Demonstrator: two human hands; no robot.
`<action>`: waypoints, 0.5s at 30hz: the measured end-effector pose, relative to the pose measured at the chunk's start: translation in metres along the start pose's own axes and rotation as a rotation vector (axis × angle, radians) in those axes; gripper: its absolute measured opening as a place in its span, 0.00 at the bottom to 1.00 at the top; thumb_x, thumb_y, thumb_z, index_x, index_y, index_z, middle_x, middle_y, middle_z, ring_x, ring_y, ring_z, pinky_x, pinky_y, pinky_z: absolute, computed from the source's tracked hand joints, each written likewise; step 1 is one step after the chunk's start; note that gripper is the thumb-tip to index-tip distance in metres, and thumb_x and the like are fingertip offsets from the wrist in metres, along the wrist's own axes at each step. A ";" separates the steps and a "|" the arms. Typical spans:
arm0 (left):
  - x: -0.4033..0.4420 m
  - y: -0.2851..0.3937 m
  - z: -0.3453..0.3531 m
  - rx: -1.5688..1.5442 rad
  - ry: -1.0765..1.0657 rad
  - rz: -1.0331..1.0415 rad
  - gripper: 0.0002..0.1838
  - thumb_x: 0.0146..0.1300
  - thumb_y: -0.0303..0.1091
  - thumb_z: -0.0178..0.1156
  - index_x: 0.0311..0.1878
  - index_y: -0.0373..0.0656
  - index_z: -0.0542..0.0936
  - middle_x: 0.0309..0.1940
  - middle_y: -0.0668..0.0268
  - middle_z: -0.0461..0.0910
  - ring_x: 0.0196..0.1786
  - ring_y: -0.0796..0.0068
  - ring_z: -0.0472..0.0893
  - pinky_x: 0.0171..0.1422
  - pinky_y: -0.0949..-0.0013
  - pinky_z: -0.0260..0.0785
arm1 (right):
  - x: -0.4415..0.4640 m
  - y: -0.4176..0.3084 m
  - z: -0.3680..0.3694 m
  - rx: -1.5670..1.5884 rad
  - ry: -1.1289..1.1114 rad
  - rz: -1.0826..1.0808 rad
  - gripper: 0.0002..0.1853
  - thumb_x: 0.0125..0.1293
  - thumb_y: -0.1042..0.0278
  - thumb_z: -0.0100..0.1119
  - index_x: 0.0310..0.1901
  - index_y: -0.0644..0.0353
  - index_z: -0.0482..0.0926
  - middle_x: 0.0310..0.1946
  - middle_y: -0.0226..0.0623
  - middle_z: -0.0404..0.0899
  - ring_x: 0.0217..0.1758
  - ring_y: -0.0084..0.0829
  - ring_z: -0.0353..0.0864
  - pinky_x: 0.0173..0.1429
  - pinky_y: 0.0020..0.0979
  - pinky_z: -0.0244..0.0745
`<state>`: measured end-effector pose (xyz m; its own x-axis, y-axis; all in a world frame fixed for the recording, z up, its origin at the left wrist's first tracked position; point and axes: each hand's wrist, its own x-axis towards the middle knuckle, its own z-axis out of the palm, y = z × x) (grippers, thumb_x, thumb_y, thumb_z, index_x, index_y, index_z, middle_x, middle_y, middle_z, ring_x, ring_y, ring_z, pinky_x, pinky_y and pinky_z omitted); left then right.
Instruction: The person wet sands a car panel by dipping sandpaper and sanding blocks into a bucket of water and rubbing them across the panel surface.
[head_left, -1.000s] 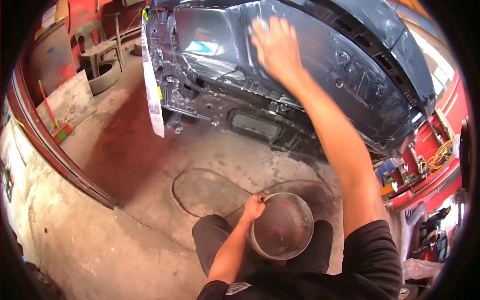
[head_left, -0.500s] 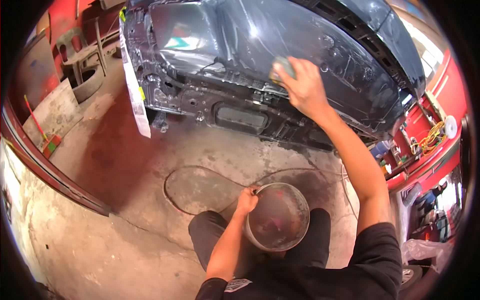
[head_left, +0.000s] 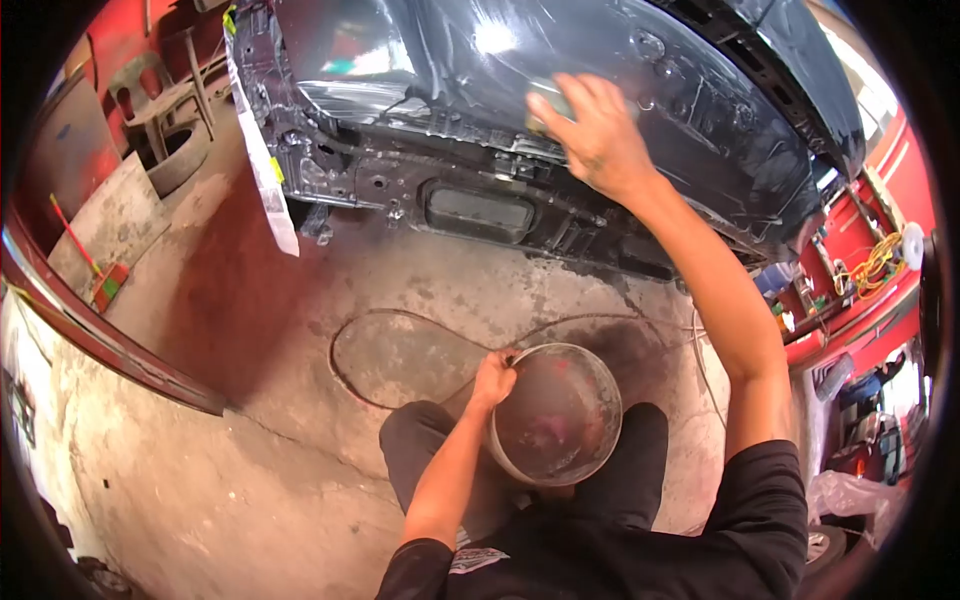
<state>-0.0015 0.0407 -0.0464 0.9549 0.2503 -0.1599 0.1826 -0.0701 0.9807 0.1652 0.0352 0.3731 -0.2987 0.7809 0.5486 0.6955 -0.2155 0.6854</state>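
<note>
My right hand [head_left: 603,135] is closed around a greenish sponge [head_left: 548,105] and holds it against the wet, dark vehicle body panel [head_left: 460,70]. Only the sponge's left side shows past my fingers. Below, my left hand [head_left: 494,378] grips the rim of a round bucket [head_left: 556,415], which rests between my knees with its mouth facing up. Murky liquid seems to lie at the bottom of the bucket. Along the lower part of the bodywork runs a black frame [head_left: 480,212] with holes and a rounded opening.
A hose [head_left: 345,365] loops over the concrete floor [head_left: 250,480] beyond my knees. At the left are a chair [head_left: 150,105], a tire [head_left: 180,163] and a long-handled brush [head_left: 108,283]. Masking paper [head_left: 262,165] hangs from the panel's left edge. Coiled yellow cord [head_left: 880,265] is at the right.
My right hand has shifted slightly up and left over the panel with the sponge. My left hand keeps its grip on the bucket. The whole view has shifted a little.
</note>
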 end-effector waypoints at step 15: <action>-0.004 0.005 -0.002 -0.014 0.011 0.065 0.20 0.62 0.26 0.67 0.58 0.37 0.86 0.46 0.56 0.90 0.49 0.67 0.86 0.57 0.64 0.76 | 0.057 0.018 0.022 -0.029 0.088 0.130 0.25 0.57 0.69 0.72 0.58 0.57 0.81 0.50 0.44 0.77 0.58 0.46 0.76 0.57 0.48 0.73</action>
<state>-0.0054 0.0416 -0.0407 0.9620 0.2561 -0.0948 0.1170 -0.0728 0.9905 0.1752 0.0889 0.4061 -0.2648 0.6912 0.6724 0.7130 -0.3291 0.6191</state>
